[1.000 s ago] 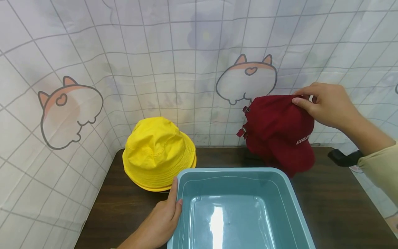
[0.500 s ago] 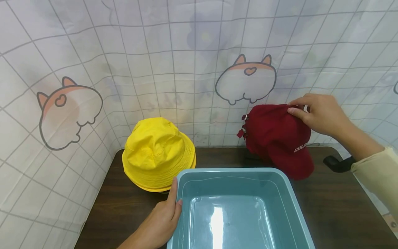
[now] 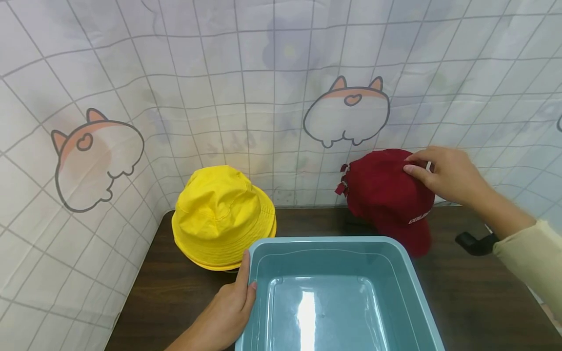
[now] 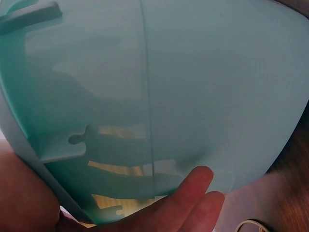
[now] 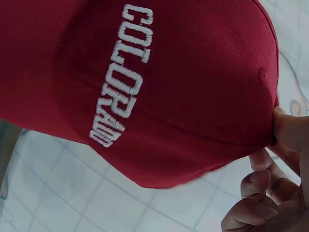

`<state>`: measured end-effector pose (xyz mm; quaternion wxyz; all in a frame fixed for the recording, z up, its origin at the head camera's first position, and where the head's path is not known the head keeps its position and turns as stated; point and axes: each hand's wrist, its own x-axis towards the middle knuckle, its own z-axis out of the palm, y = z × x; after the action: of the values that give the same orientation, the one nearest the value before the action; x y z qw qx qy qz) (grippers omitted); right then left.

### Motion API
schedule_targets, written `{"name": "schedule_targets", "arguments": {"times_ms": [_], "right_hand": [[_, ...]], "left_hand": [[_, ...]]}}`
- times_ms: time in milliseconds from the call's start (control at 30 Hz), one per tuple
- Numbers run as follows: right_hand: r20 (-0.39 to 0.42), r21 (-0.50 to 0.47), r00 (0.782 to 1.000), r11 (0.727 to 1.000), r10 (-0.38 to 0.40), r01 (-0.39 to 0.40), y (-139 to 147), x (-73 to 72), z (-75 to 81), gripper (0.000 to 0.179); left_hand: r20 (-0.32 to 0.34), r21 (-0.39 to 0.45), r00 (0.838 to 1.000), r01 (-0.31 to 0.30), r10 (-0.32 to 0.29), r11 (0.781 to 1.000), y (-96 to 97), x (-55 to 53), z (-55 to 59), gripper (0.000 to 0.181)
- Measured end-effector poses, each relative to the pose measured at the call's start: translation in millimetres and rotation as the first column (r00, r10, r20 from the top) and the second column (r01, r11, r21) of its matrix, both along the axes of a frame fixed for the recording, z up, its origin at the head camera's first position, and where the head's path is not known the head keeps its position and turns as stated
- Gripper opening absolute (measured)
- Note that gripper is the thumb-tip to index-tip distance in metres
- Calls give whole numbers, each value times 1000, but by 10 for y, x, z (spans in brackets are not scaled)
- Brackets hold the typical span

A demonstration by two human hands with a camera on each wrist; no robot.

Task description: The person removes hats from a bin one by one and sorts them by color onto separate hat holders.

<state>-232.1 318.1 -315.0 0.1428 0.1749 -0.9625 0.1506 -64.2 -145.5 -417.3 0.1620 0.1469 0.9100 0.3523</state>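
At the back right, my right hand pinches the crown of a red baseball cap between thumb and fingers. White letters reading COLORADO show on the cap's front in the right wrist view. Two strap ends stick out at its left side, and red cloth shows below, perhaps a second cap. My left hand grips the left rim of a blue-green plastic bin. In the left wrist view, fingertips rest against the bin's outer wall.
Left of the bin, a yellow bucket hat sits on the dark wooden table, its brim doubled as if stacked. A black object is near my right wrist. A white gridded curtain with cartoon prints hangs behind and at the left.
My right hand has lowered the red cap and shifted slightly left, so its crown sits lower and rounder. The left hand, bin and yellow hat have stayed in place.
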Motion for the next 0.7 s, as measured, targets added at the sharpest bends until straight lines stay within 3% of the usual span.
{"name": "schedule_targets", "arguments": {"times_ms": [167,333,500,600,700], "right_hand": [[14,-24,1000,1000,-1,1,9,37,-84,30],[38,-43,999,999,-12,14,39,70,-77,34],[126,-78,990,994,-68,78,132,137,-3,45],[159,-107,982,987,-105,123,247,189,8,47],[189,-142,970,973,-153,181,391,246,-46,49]], "left_hand": [[-26,-20,1000,-11,10,1000,13,11,7,72],[-40,-129,999,11,-16,992,0,-17,124,75],[-27,-297,998,48,-59,954,-29,-95,467,75],[-94,-401,990,60,-106,914,6,-155,749,67],[-182,-431,969,74,-167,899,105,-248,1039,46]]}}
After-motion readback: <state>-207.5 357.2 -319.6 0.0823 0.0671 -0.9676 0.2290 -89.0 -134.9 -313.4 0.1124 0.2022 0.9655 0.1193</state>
